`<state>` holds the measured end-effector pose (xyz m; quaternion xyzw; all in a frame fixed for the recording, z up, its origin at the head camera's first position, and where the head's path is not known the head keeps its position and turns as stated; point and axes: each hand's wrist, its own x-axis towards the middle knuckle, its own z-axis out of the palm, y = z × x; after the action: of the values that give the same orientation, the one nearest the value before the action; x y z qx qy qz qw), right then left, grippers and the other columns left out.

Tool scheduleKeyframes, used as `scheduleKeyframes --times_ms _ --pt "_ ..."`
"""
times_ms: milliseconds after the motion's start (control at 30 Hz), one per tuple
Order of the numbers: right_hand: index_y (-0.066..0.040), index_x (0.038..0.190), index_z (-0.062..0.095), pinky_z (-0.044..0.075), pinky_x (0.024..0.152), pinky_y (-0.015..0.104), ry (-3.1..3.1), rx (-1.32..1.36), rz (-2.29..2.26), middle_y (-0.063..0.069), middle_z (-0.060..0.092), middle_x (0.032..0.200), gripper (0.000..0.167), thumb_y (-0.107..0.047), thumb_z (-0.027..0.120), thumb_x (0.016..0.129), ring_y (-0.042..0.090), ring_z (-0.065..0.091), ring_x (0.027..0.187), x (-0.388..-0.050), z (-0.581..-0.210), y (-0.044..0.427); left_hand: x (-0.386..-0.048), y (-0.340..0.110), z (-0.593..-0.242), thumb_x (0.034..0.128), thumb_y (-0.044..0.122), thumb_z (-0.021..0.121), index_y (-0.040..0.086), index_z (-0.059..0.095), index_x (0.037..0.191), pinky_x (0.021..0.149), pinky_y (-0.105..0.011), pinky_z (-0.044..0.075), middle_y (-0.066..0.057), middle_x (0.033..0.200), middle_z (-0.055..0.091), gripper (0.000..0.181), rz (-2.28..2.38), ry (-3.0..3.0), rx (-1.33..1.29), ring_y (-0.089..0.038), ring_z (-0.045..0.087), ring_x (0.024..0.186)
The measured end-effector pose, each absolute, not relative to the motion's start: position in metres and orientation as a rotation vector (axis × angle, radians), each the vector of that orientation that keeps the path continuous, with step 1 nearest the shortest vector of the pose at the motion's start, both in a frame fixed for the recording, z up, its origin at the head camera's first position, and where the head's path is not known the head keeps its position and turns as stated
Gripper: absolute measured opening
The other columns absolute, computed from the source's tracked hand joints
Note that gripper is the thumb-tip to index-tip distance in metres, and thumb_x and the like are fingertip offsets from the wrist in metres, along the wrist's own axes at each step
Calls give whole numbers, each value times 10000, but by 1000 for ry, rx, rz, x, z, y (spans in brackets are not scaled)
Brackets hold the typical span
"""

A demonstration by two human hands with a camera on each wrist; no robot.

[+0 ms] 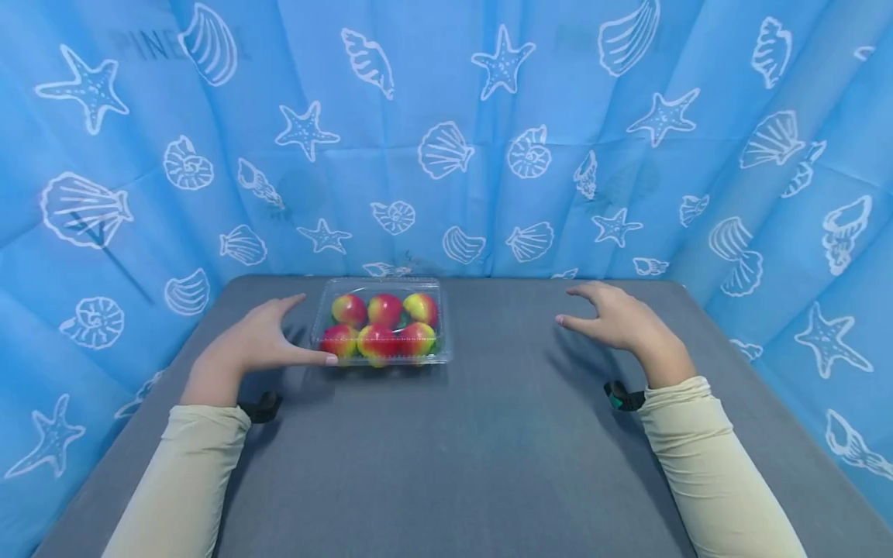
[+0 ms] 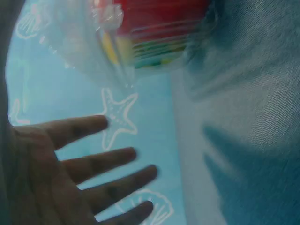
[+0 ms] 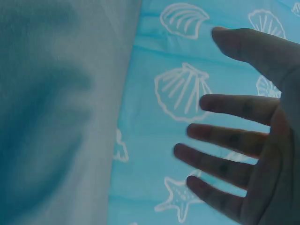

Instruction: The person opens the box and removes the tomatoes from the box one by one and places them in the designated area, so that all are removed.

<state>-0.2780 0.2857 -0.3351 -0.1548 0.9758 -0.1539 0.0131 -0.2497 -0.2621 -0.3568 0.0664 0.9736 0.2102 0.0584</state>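
Observation:
A clear plastic clamshell box stands on the grey table, left of its middle near the back edge. Inside lie several red-and-yellow apples in two rows. My left hand is at the box's left side, thumb tip over its front left corner; whether it touches cannot be told. In the left wrist view the fingers of that hand are spread, with the blurred box above them. Far to the right, my right hand hovers over the table with nothing in it. Its fingers are spread in the right wrist view.
The grey table reaches back to a blue curtain with white shells and starfish, which also hangs along both sides. Dark bands with small devices sit at the left wrist and the right wrist.

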Motion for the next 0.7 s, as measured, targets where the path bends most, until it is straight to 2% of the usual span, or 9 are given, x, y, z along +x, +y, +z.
scheduleKeyframes --times_ms 200,333,533,700 --pt "-37 1501 571 390 1195 660 3054 -641 -700 221 564 1544 642 -465 672 1034 448 474 1476 -278 -345 261 -256 -253 -364 678 817 816 158 121 1724 1101 -782 406 -250 1756 131 1418 696 3025 295 -544 219 1569" --pt "-76 1487 593 411 1192 633 3042 -733 -861 173 582 1537 606 -448 700 1021 402 498 1469 -279 -349 238 -256 -249 -365 710 841 778 209 107 1729 1107 -799 373 -215 1781 73 1374 711 3074 326 -549 193 1584" --pt "-106 1494 596 403 1215 605 3026 -858 -1004 142 556 1572 581 -421 710 1020 352 481 1500 -277 -355 202 -255 -249 -370 829 813 698 205 199 1718 1127 -788 366 -173 1788 123 1187 705 3141 412 -513 223 1595" --pt "-130 1519 577 382 1239 608 2943 -945 -1048 103 498 1628 592 -427 703 1023 325 441 1539 -274 -360 169 -254 -248 -381 882 743 701 204 278 1700 1121 -786 381 -168 1776 178 1068 714 3208 510 -510 262 1585"
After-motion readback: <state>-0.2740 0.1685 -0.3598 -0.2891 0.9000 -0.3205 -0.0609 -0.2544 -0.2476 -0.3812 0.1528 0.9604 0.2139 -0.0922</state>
